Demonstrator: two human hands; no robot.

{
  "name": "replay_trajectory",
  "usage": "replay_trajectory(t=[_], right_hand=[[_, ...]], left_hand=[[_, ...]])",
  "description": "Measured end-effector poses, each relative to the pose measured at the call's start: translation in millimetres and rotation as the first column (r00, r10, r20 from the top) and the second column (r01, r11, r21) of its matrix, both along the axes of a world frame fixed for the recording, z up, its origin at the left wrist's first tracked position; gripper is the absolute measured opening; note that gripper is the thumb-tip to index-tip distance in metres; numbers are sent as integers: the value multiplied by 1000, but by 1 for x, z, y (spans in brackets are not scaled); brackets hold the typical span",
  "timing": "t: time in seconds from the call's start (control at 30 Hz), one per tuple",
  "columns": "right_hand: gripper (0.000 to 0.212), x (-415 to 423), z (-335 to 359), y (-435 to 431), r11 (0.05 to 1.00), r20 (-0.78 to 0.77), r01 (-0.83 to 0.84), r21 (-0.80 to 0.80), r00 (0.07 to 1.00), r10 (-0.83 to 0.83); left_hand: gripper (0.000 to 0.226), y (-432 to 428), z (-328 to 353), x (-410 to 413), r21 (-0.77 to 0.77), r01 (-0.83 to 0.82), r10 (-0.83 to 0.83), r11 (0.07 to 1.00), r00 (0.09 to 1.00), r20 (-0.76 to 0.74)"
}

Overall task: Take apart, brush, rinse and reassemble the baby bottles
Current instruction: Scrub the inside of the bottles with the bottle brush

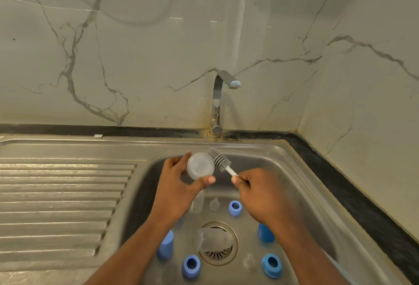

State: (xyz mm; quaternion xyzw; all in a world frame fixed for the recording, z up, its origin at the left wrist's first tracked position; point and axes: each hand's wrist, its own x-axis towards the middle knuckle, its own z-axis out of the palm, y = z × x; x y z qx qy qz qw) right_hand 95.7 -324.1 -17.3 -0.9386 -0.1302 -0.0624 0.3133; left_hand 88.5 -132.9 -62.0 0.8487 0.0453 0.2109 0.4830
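Clear bottle (200,166) is held in curled left hand (179,185); brush (221,161) at its 2 o'clock is gripped by right hand (260,191). Blue rings (235,207), caps (165,248) are contained in sink (303,180).

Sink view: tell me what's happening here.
A person is at the brushing step. The left grip holds a clear plastic bottle over the steel sink; the right grip holds a white-handled grey brush, its head beside that bottle. A second clear bottle lies on the drain, among loose blue rings and caps.
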Motion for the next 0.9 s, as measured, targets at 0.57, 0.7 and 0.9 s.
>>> replay_trajectory(t=[0.57, 0.7, 0.9], right_hand=[[41, -10, 8, 9, 988, 154, -149, -29, 976, 152], [45, -6, -5, 21, 986, 179, -132, -101, 972, 149], [43, -1, -3, 14, 997, 174, -43, -58, 983, 52]], left_hand=[[66, 9, -17, 9, 69, -83, 78, 994, 994, 77], [50, 8, -18, 9, -30, -24, 26, 999, 997, 69], [69, 4, -19, 9, 148, -40, 25, 988, 995, 101]])
